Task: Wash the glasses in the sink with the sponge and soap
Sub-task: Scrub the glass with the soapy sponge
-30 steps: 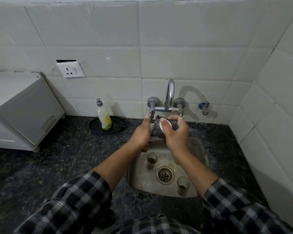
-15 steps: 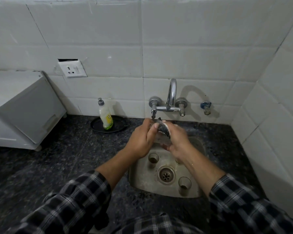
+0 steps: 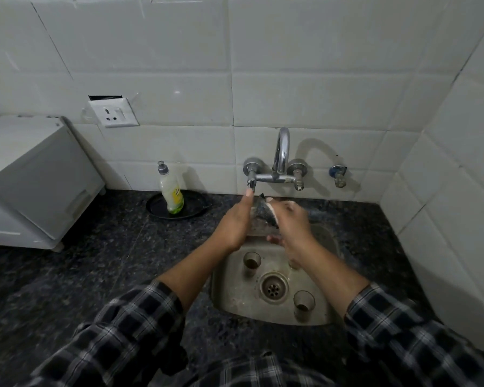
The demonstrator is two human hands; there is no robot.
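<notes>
granite counter (image 3: 95,275), steel sink (image 3: 221,300), left grip (image 3: 234,222) clasping glass (image 3: 259,230) above it, right grip (image 3: 291,222) clutching sponge (image 3: 264,212) against glass

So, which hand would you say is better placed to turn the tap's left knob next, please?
Left, probably. The left hand has a fingertip just below the left knob, while the right hand grips the sponge against the glass.

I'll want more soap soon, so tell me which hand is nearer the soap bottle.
Left. The left hand, holding a glass, is to the right of the soap bottle; the right hand, holding the sponge, lies beyond it, farther off.
</notes>
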